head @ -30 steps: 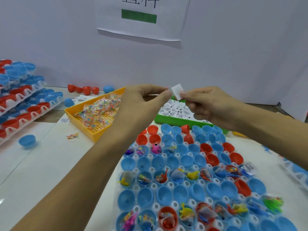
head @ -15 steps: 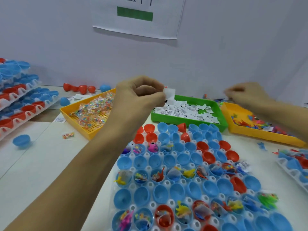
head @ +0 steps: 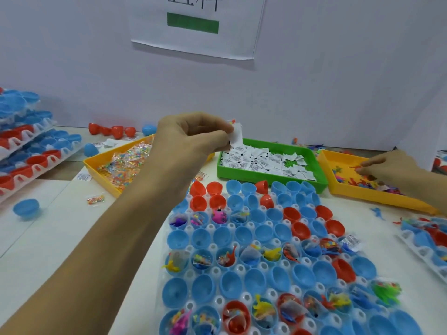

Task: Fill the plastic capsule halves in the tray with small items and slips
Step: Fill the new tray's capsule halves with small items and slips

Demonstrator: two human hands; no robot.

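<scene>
A white tray (head: 238, 269) of blue and red capsule halves fills the lower middle; some rows hold small toys and packets, others are bare. My left hand (head: 191, 139) hovers above the tray's far end and pinches a white paper slip (head: 235, 136) between thumb and fingers. My right hand (head: 384, 168) reaches into the right yellow bin (head: 362, 192) and pinches a small red toy (head: 357, 168) among several coloured toys. A green bin (head: 271, 176) holds several printed slips.
A yellow bin of clear bead packets (head: 121, 165) stands behind my left arm. Stacked capsule trays (head: 26, 151) sit at the far left, another tray (head: 425, 240) at the right edge. Loose capsule halves (head: 26, 207) and a stray packet (head: 95, 199) lie on the table. A white wall rises behind.
My right hand let go of the slip, moved right and reached into the right yellow bin. My left hand keeps the slip, nearly still.
</scene>
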